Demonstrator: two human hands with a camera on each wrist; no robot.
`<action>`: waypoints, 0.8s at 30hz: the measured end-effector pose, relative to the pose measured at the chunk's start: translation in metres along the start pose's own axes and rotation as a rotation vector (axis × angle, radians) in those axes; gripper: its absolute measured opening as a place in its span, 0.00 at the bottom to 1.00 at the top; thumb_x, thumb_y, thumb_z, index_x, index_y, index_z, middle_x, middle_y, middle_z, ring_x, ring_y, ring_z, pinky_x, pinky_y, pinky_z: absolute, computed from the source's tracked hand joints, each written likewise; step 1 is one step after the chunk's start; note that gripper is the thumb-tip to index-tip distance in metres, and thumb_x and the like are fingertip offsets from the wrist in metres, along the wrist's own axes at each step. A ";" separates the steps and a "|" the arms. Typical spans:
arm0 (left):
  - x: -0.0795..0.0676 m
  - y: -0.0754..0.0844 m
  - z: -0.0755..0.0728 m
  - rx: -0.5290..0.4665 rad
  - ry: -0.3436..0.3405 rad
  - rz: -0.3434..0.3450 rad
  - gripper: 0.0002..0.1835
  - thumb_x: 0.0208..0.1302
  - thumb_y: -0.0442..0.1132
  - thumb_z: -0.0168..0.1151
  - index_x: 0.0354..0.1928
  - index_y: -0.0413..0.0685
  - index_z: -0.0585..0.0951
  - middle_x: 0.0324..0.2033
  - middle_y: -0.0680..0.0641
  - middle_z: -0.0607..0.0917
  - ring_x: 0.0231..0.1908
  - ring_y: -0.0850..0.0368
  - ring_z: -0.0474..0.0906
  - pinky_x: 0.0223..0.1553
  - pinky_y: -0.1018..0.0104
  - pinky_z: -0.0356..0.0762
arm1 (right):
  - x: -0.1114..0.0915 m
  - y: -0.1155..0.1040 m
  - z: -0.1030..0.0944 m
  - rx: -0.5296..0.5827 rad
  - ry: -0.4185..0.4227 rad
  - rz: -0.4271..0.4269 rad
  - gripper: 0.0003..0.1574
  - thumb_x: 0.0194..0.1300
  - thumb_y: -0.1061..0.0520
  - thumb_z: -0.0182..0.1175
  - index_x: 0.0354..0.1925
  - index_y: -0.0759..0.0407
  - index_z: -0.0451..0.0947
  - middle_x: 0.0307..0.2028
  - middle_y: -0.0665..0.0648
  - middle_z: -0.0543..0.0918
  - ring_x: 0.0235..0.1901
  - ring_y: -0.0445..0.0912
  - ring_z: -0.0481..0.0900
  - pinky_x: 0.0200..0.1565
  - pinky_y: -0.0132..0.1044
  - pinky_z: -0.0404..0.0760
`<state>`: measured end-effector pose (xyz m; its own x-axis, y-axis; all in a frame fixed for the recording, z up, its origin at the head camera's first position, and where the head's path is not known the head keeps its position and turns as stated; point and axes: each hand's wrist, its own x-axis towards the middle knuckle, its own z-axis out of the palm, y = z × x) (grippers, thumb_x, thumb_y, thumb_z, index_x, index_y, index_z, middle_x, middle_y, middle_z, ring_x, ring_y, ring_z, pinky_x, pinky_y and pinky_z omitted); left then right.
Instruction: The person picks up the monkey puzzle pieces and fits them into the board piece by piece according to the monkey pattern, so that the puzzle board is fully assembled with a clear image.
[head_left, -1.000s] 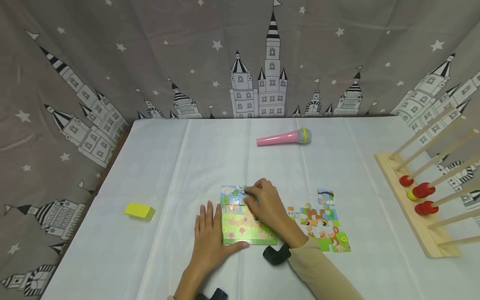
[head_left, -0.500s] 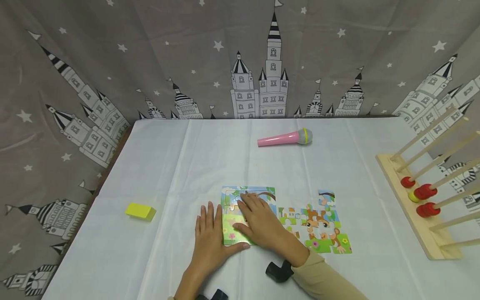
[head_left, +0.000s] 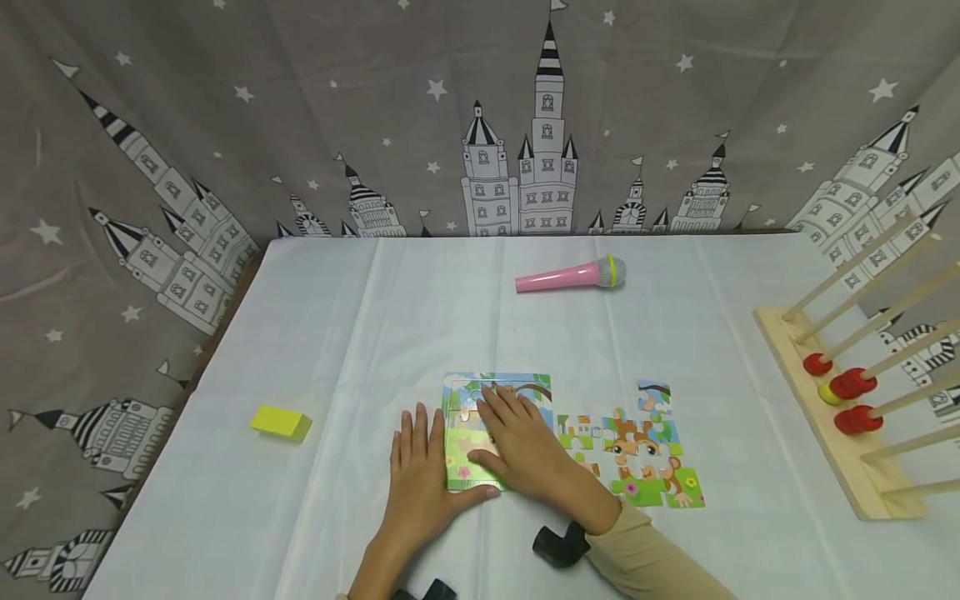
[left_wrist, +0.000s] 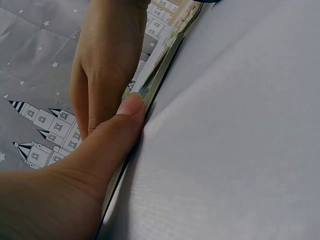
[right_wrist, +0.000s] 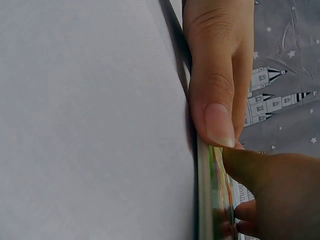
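In the head view a square jigsaw puzzle board (head_left: 459, 446) with a green and blue picture lies on the white cloth. My left hand (head_left: 422, 475) lies flat along its left side, fingers straight, thumb along the front edge. My right hand (head_left: 528, 450) rests on top of the board with straight fingers and covers much of its right half. To the right lie several puzzle pieces (head_left: 643, 442) with a monkey picture, some of them joined. The left wrist view shows my left thumb (left_wrist: 131, 106) against the board's edge. Both hands also meet at the board in the right wrist view.
A pink toy microphone (head_left: 566, 276) lies farther back. At the left is a yellow block (head_left: 281, 423). A wooden peg stand (head_left: 840, 417) with red and yellow beads stands at the right. A grey castle-print curtain (head_left: 300, 108) hangs behind the table.
My right hand has gone from pinching at the board's top to lying flat on it, slightly lower. A branch picture now shows at the board's top right. My left hand stays put.
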<state>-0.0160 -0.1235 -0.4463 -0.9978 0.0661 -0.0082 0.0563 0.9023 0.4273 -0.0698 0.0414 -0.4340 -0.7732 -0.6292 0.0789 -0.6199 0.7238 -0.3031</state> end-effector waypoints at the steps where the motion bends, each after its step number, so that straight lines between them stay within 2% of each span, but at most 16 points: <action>1: 0.000 0.000 0.000 0.000 0.000 0.001 0.66 0.34 0.75 0.59 0.69 0.39 0.49 0.69 0.34 0.44 0.69 0.36 0.35 0.65 0.40 0.40 | 0.000 0.000 0.000 -0.002 0.000 -0.001 0.42 0.64 0.37 0.46 0.65 0.64 0.59 0.68 0.61 0.58 0.68 0.55 0.54 0.66 0.51 0.57; 18: 0.000 0.000 0.000 0.005 0.008 -0.001 0.66 0.34 0.76 0.59 0.69 0.37 0.50 0.69 0.33 0.45 0.69 0.36 0.37 0.65 0.41 0.40 | 0.003 0.000 0.000 0.004 0.008 -0.016 0.41 0.64 0.36 0.46 0.64 0.63 0.60 0.67 0.61 0.59 0.67 0.56 0.55 0.64 0.53 0.58; 24: 0.000 0.000 0.000 -0.006 0.007 0.003 0.66 0.35 0.76 0.58 0.69 0.38 0.49 0.69 0.33 0.44 0.69 0.36 0.36 0.65 0.40 0.40 | 0.004 0.005 -0.003 0.048 0.050 -0.021 0.37 0.64 0.38 0.47 0.62 0.60 0.64 0.66 0.59 0.62 0.66 0.54 0.59 0.62 0.53 0.61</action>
<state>-0.0163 -0.1233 -0.4465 -0.9978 0.0658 -0.0004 0.0592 0.8995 0.4330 -0.0762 0.0429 -0.4320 -0.7666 -0.6282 0.1326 -0.6298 0.6955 -0.3459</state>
